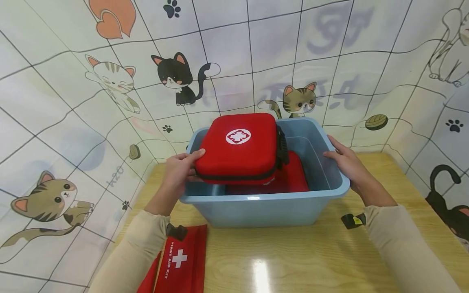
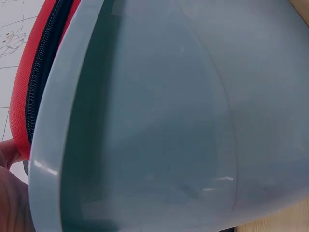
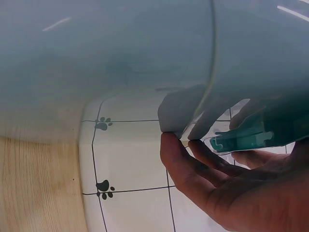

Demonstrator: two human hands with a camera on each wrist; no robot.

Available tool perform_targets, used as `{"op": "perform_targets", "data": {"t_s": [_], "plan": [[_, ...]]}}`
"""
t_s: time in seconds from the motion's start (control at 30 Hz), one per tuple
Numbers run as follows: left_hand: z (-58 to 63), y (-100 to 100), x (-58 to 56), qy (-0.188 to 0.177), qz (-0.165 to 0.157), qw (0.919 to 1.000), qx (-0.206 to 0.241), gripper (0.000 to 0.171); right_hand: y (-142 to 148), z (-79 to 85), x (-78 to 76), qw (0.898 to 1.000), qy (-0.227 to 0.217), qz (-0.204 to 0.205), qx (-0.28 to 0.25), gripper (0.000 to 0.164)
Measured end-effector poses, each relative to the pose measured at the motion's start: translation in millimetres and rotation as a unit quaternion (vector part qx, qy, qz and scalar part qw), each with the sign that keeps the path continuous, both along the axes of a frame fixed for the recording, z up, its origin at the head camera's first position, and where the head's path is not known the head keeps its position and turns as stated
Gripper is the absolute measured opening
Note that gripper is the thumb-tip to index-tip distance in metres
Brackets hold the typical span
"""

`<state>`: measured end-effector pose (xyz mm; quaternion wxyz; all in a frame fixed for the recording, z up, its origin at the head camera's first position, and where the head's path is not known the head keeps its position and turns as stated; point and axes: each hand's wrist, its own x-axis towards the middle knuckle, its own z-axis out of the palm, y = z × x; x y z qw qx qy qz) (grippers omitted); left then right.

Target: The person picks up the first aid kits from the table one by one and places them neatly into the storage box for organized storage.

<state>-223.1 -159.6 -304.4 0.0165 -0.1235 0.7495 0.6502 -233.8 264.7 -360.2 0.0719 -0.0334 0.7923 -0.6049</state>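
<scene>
A red hard-shell first aid case point(image 1: 238, 162) with a white cross emblem and black zip lies tilted at the top of a blue plastic bin point(image 1: 253, 211). My left hand point(image 1: 177, 171) grips its near left corner, thumb on top and fingers beneath. In the left wrist view the zipped edge of the case point(image 2: 23, 92) shows beyond the bin wall point(image 2: 159, 106). Around the bin's right rim my right hand point(image 1: 346, 162) is curled, thumb inside. Its fingers point(image 3: 203, 179) touch the bin's outer side in the right wrist view. Another red item point(image 1: 297, 175) sits inside, partly hidden under the case.
On the wooden table point(image 1: 293, 260), a flat red first aid pouch point(image 1: 192, 260) lies at the front left, with part of another red item beside it under my left sleeve. A cat-print wall covering point(image 1: 234, 53) stands close behind the bin and on both sides.
</scene>
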Motion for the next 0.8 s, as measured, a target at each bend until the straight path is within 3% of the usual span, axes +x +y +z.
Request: {"op": "perform_targets", "data": {"t_s": [0.27, 0.53, 0.67, 0.8], "plan": [[-1.5, 7, 1.3, 0.003, 0.000, 1.0000, 0.000, 0.052, 1, -0.9, 0.4, 1.000, 0.003, 0.003, 0.001, 0.065], [-5.9, 11, 2.2, -0.002, -0.024, 0.9996, -0.013, 0.046, 1, -0.9, -0.5, 1.000, 0.000, 0.001, -0.001, 0.065], [-7.1, 12, 0.7, -0.009, -0.085, 0.9936, -0.073, 0.044, 1, -0.8, 0.1, 1.000, 0.001, 0.004, -0.005, 0.066], [0.2, 10, 2.4, 0.030, -0.139, 0.9741, -0.176, 0.053, 2, 0.0, 0.4, 1.000, 0.004, 0.002, -0.006, 0.065]]}}
